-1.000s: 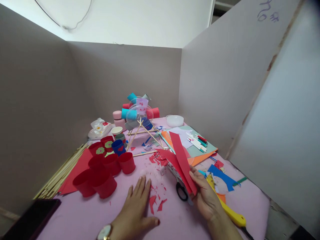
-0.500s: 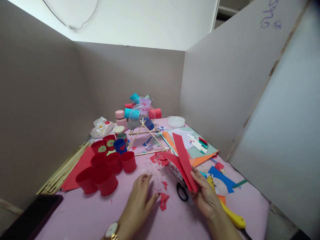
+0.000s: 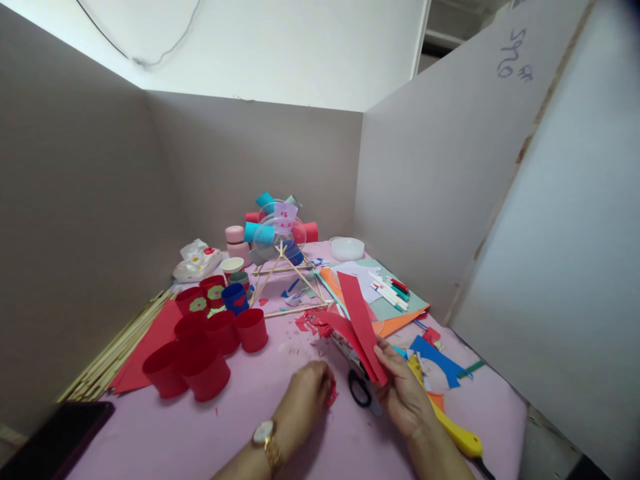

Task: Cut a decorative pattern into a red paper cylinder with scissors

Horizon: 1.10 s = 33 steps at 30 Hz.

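Note:
My right hand [image 3: 403, 393] grips two long red paper strips [image 3: 359, 313], which fan apart toward their far ends. My left hand [image 3: 306, 393], with a gold watch on its wrist, is closed low over the tabletop around red paper scraps [image 3: 332, 393] that poke out beside the fingers. Between the hands lie scissors [image 3: 360, 389], showing a black handle loop; the strips cover part of them. A heap of small red cuttings [image 3: 313, 322] is spread just beyond.
Several red paper cups [image 3: 204, 367] stand at the left, near bamboo sticks [image 3: 115, 347] and a phone [image 3: 65, 437]. At the back is a stick-framed wheel model [image 3: 280, 233]. Markers [image 3: 390, 291] lie on coloured sheets; a yellow glue gun [image 3: 457, 430] rests at right.
My left hand has moved right and its fingers have closed on the red scraps on the table. My right hand keeps holding the strips. The view has shifted slightly.

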Available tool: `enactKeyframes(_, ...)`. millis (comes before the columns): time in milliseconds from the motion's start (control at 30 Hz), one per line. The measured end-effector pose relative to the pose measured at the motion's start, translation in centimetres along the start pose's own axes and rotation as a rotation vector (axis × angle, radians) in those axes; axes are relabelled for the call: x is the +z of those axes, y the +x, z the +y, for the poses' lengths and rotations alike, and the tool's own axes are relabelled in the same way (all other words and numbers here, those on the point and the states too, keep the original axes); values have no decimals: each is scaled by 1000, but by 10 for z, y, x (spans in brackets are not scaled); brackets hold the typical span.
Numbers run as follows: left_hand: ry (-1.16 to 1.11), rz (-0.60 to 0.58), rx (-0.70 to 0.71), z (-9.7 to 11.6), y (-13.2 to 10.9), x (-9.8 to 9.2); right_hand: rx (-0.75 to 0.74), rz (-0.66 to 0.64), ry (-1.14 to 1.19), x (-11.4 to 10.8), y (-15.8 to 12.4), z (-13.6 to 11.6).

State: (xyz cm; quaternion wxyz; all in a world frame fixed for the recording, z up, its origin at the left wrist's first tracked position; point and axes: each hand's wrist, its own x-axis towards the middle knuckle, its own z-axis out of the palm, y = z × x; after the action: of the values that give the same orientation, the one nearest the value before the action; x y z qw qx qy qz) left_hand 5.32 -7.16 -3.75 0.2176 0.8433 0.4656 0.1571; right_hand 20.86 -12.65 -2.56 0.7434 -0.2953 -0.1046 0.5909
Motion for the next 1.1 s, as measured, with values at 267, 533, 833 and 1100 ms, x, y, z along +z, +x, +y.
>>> enactKeyframes(267, 7, 137, 114, -13, 19, -34, -20, 36, 43, 1, 0, -6)
enactKeyframes(533, 110, -76, 117, -2, -51, 7, 12, 34, 52, 1, -2, -7)
enactKeyframes(833, 111, -65, 97, 2, 1, 9, -4, 28, 34, -1, 0, -6)
enactKeyframes(1100, 43, 37, 90, -16, 8, -54, -7, 49, 40, -2, 0, -11)
